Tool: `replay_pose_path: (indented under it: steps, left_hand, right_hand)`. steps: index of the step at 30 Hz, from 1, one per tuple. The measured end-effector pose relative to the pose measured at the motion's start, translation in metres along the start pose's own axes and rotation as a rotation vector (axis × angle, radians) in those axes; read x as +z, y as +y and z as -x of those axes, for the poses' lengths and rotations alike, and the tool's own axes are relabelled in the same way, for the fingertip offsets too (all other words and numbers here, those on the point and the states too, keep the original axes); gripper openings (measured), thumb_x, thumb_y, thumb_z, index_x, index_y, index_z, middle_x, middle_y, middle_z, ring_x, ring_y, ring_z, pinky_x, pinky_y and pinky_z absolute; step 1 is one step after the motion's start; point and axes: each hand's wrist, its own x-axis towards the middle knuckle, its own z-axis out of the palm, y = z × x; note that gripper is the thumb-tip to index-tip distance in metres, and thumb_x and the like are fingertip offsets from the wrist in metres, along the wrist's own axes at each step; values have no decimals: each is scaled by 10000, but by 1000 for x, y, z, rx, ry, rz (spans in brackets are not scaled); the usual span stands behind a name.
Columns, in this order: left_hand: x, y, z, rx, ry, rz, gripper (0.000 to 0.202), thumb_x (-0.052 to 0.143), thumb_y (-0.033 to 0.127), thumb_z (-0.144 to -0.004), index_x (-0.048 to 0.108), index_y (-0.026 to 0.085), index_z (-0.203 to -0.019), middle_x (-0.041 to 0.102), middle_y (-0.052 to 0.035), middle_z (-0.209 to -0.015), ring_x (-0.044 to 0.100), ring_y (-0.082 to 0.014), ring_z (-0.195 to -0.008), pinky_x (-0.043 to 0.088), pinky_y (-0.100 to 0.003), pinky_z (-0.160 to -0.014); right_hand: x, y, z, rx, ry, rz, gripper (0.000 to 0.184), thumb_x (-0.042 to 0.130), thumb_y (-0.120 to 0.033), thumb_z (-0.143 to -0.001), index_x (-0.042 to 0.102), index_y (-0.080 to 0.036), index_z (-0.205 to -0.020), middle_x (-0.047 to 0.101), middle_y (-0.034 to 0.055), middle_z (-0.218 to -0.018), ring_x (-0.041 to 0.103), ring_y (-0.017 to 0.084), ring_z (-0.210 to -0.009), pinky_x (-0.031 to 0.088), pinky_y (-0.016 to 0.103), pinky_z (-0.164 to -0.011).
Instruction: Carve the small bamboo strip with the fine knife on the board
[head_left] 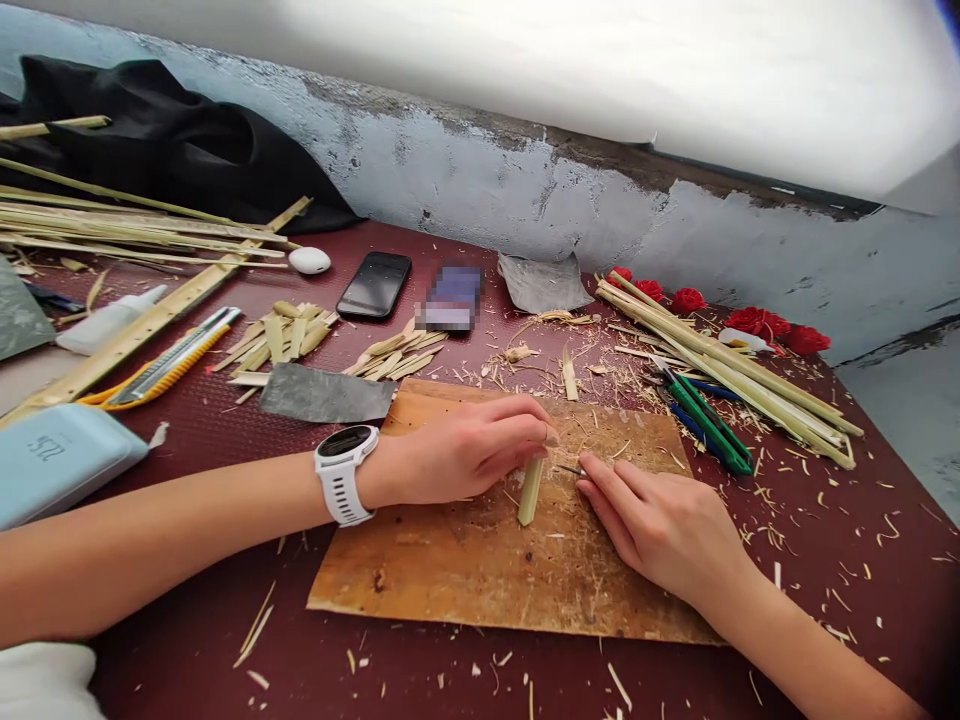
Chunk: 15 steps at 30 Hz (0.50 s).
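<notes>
My left hand (469, 448), with a white watch (343, 473) on its wrist, pinches the upper end of a short pale green strip (530, 490) that lies on a brown cutting board (465, 560). My right hand (660, 520) rests on the board just right of the strip, fingers closed on a thin blade (570, 469) whose tip points at the strip's top. Only the blade's tip shows; its handle is hidden in the hand.
Cut strip pieces (281, 335) and long stalks (112, 225) lie at the left with a yellow utility knife (161, 365), a ruler (150, 325) and a glue bottle (105, 320). A phone (373, 285), green and blue cutters (705, 420), more stalks (735, 375) and red flowers (757, 322) lie behind.
</notes>
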Motion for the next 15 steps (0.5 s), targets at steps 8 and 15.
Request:
replay_pose_path:
  steps: [8,15]
  left_hand:
    - [-3,0,1,4,65,-46,197,508,60,-1055,641,144,-1174,655,-135,-1164,670,-178,-1053,607,-324,-916]
    - [0,-1,-1,-1,257,54,216,593,3,-1017,621,144,-1178,601,-58,-1090,723,-110,-972,633,-218,-836]
  right_hand:
    - [2,1,2,49,21,-41,237,609,-308,-1065,722,-158,-1209,721,1,-771,606,139,-553,343,324,-566]
    - [3,4,-1,514,122,-693,206,623,-355,-1053,680,-181,-1146,538,-71,-651,436,83,-479,362,236,-460]
